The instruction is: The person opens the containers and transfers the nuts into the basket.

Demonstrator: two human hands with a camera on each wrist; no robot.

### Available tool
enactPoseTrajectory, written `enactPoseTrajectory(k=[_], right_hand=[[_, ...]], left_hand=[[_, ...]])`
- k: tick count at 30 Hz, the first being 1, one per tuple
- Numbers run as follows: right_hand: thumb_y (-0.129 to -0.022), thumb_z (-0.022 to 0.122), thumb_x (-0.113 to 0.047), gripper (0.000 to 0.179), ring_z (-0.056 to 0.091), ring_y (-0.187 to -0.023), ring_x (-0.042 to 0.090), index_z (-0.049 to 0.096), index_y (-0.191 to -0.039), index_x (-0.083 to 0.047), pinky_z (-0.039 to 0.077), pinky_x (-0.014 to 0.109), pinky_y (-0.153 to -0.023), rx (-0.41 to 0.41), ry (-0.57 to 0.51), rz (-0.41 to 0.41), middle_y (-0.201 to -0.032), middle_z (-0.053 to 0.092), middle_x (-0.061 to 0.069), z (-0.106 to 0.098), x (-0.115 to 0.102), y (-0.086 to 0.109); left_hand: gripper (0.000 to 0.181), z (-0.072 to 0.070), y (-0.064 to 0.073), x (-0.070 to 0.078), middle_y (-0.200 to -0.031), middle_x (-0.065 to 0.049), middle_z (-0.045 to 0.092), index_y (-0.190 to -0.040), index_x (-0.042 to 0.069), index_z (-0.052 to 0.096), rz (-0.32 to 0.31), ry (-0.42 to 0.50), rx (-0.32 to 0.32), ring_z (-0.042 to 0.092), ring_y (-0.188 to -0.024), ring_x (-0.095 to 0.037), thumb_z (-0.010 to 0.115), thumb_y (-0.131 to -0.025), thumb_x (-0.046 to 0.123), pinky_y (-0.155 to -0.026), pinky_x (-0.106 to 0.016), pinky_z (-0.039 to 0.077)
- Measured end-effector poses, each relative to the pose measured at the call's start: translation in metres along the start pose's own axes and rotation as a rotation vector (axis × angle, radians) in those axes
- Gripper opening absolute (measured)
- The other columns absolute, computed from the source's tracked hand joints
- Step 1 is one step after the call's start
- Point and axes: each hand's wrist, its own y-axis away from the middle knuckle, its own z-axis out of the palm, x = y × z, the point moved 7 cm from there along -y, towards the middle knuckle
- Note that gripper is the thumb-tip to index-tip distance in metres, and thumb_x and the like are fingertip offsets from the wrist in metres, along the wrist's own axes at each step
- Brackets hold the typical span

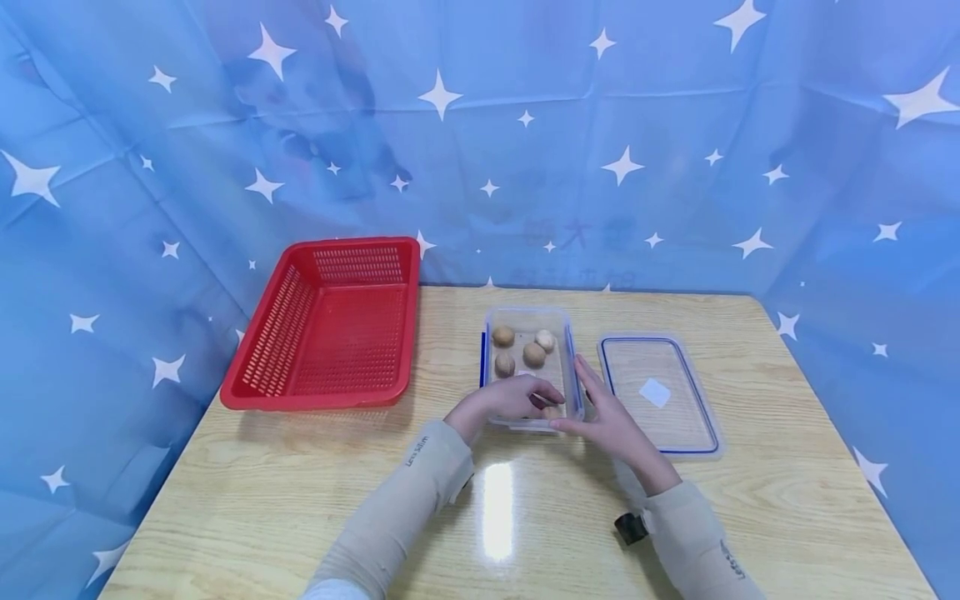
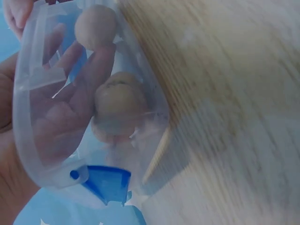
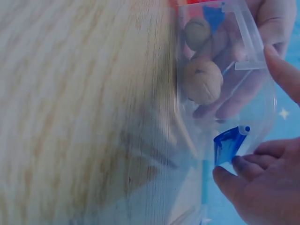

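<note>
A clear plastic box (image 1: 567, 333) with blue clips holds several walnuts (image 1: 534, 355), most at its far end. My left hand (image 1: 517, 396) reaches over the left wall into the near end. Through the plastic, in the left wrist view, its extended, spread fingers show right at a walnut (image 2: 96, 28); a second walnut (image 2: 121, 105) lies below the hand. My right hand (image 1: 607, 421) rests on the box's near right corner, its thumb along the near rim and its fingers at the right side. In the right wrist view, fingertips touch a hanging blue clip (image 3: 229, 143).
Just right of the box, a clear lid (image 1: 690, 387) with a blue seal and a white label lies flat. A red slotted basket (image 1: 408, 333) stands at the back left of the wooden table (image 1: 570, 533). Behind hangs a blue curtain (image 1: 487, 150) with white stars.
</note>
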Motion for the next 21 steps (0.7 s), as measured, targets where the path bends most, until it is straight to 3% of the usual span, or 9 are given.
enactPoseTrajectory(k=[10,21], right_hand=[[-0.086,0.078,-0.033,0.105,0.012,-0.151,0.049,0.008,-0.16,-0.006,0.025,0.067,-0.116,0.001,-0.003,0.002,-0.167,0.004,0.021,0.0006,0.0016,-0.0003],[-0.086,0.078,-0.03,0.104,0.012,-0.15,0.05,0.009,-0.16,-0.003,0.025,0.066,-0.117,0.003,0.016,-0.004,-0.167,0.006,0.023,0.0,0.0012,-0.0006]], left_hand=[[0.034,0.0025,-0.0068,-0.0022,-0.129,-0.006,0.068,-0.128,0.009,0.066,0.004,-0.016,0.035,0.065,-0.115,-0.02,0.065,-0.094,0.006,-0.096,-0.022,0.051],[0.03,0.001,-0.01,-0.0067,-0.125,-0.002,0.069,-0.119,0.012,0.07,-0.016,0.059,0.097,0.063,-0.121,-0.023,0.073,-0.09,0.013,-0.105,-0.032,0.049]])
